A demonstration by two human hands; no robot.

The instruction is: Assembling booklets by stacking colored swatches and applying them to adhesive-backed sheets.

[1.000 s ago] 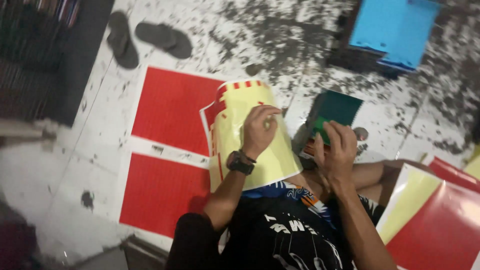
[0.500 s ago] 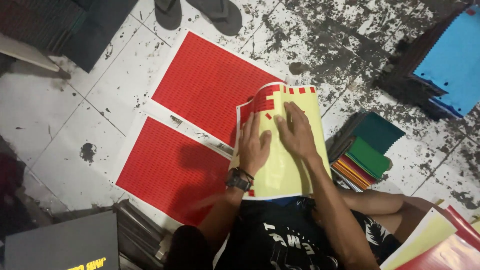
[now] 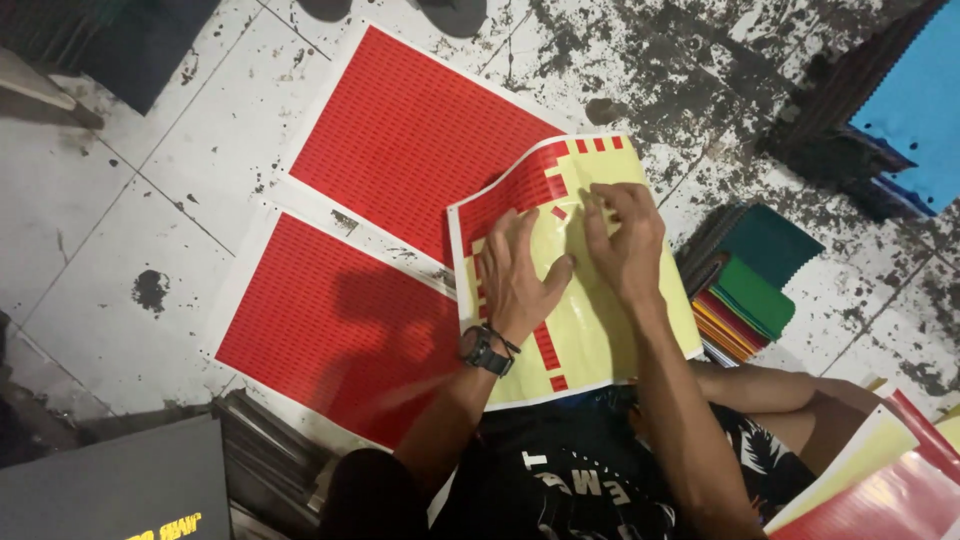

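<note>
A yellow backing sheet (image 3: 610, 330) with rows of small red stickers left along its top and left side lies partly on my lap. My left hand (image 3: 515, 275), with a black watch on the wrist, rests flat on the sheet, fingers spread. Beside it, my right hand (image 3: 625, 245) lies on the sheet with its fingertips at a short red sticker strip near the top. Two full red sticker sheets lie on the floor to the left, one further away (image 3: 410, 130) and one nearer (image 3: 330, 320).
A stack of coloured sheets topped in green (image 3: 750, 290) sits right of my right arm. A blue object (image 3: 920, 110) is at the upper right, sandals (image 3: 450, 12) at the top, a dark box (image 3: 110, 490) at the lower left, more yellow and red sheets (image 3: 880, 480) at the lower right.
My right hand left the green stack and came onto the yellow sheet beside my left hand. The sheet now lies flatter, and my view has shifted right and closer.
</note>
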